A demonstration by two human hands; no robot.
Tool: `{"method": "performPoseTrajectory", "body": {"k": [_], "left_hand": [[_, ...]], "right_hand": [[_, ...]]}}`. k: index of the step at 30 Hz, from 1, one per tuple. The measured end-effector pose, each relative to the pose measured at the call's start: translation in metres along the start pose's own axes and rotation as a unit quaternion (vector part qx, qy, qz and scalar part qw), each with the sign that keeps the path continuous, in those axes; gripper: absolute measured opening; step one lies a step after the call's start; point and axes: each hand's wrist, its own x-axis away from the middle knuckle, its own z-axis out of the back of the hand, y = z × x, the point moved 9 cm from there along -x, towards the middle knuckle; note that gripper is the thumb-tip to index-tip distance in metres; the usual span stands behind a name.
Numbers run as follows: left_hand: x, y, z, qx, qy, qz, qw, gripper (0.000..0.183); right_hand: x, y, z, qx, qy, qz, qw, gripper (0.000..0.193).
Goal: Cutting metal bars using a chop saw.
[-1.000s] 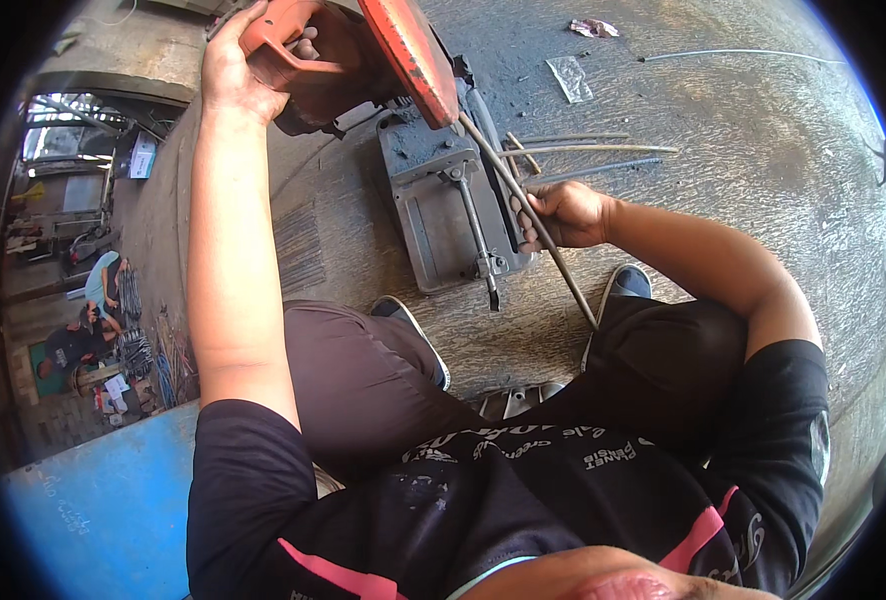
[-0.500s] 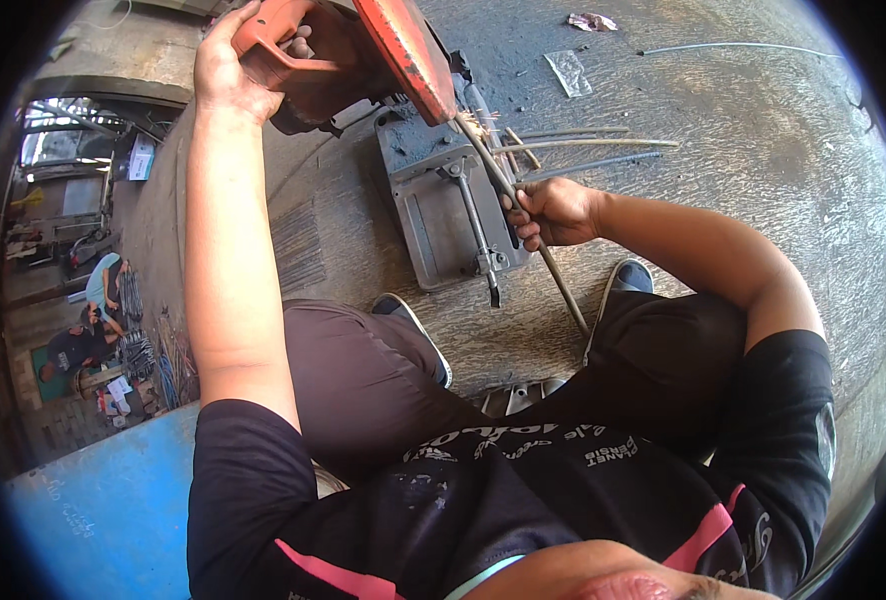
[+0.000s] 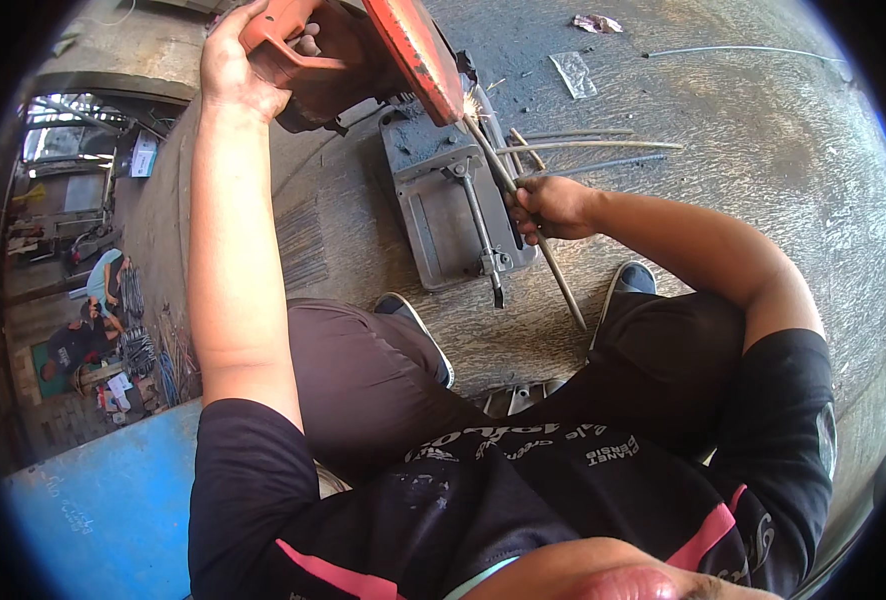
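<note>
My left hand (image 3: pixel 243 72) is closed round the handle of an orange cut-off saw (image 3: pixel 283 45). The saw's scuffed orange blade guard (image 3: pixel 418 60) leans down over the grey base (image 3: pixel 431 215). Sparks fly beside the guard's lower end. There the far end of a thin metal rod (image 3: pixel 559 280) meets the saw, though the contact is hidden by the guard. My right hand (image 3: pixel 555 207) grips the rod about midway, just right of the base's clamp screw (image 3: pixel 474 215). The rod's near end points toward my right shoe.
Several loose rods (image 3: pixel 598 146) lie right of the saw. A clear plastic bag (image 3: pixel 573 75) and a crumpled wrapper (image 3: pixel 597 23) are farther off. My shoes (image 3: pixel 635 278) flank the base. A blue panel (image 3: pixel 103 515) is at lower left; two people (image 3: pixel 88 335) crouch at far left.
The sparks beside the guard are brighter and wider. Both hands keep their grips; the view has shifted slightly.
</note>
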Motion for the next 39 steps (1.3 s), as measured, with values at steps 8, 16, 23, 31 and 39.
{"method": "performPoseTrajectory", "body": {"k": [8, 16, 23, 31, 39], "left_hand": [[0.0, -0.001, 0.001, -0.003, 0.015, -0.003, 1.0, 0.039], [0.004, 0.001, 0.0, -0.025, 0.025, -0.012, 0.999, 0.039], [0.002, 0.003, -0.001, -0.017, 0.008, -0.025, 1.0, 0.039], [-0.003, -0.001, 0.003, -0.002, 0.008, -0.004, 1.0, 0.038], [0.001, -0.002, 0.002, -0.004, 0.028, 0.01, 1.0, 0.038]], "right_hand": [[-0.008, 0.002, 0.014, 0.052, 0.027, 0.026, 0.998, 0.015], [-0.004, -0.007, 0.014, 0.144, 0.066, 0.038, 0.987, 0.013], [0.004, -0.019, 0.008, 0.23, 0.103, 0.039, 0.967, 0.025], [0.005, -0.025, 0.012, 0.303, 0.143, 0.057, 0.941, 0.03], [0.015, -0.042, 0.01, 0.427, 0.18, 0.069, 0.884, 0.037]]}}
